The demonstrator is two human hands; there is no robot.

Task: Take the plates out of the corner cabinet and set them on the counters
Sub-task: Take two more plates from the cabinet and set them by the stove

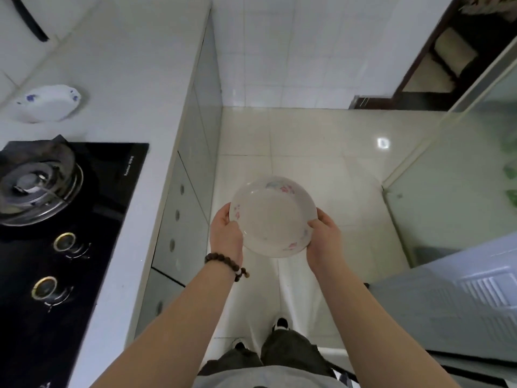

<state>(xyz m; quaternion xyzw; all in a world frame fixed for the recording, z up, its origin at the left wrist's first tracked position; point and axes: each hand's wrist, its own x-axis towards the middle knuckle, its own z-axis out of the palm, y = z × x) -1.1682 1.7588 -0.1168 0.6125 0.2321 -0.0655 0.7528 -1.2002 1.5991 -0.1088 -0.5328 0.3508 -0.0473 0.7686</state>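
Left hand (226, 233), right hand (322, 240) around plate (272, 217)

We note a white tiled wall (265, 51) at top centre, glossy floor tiles (307, 141) below. A black hob (92, 208) occupies lower left.

Plates (272, 217) (49, 103): two
Hands (226, 233) (324, 239): two
Knobs (65, 242) (44, 287): two
Burner (30, 183): one
Bracelet (226, 264): one
Shoes (280, 323) (238, 344): two

Black hob (92, 208) (two knobs (65, 241)) — tiled floor (321, 163).
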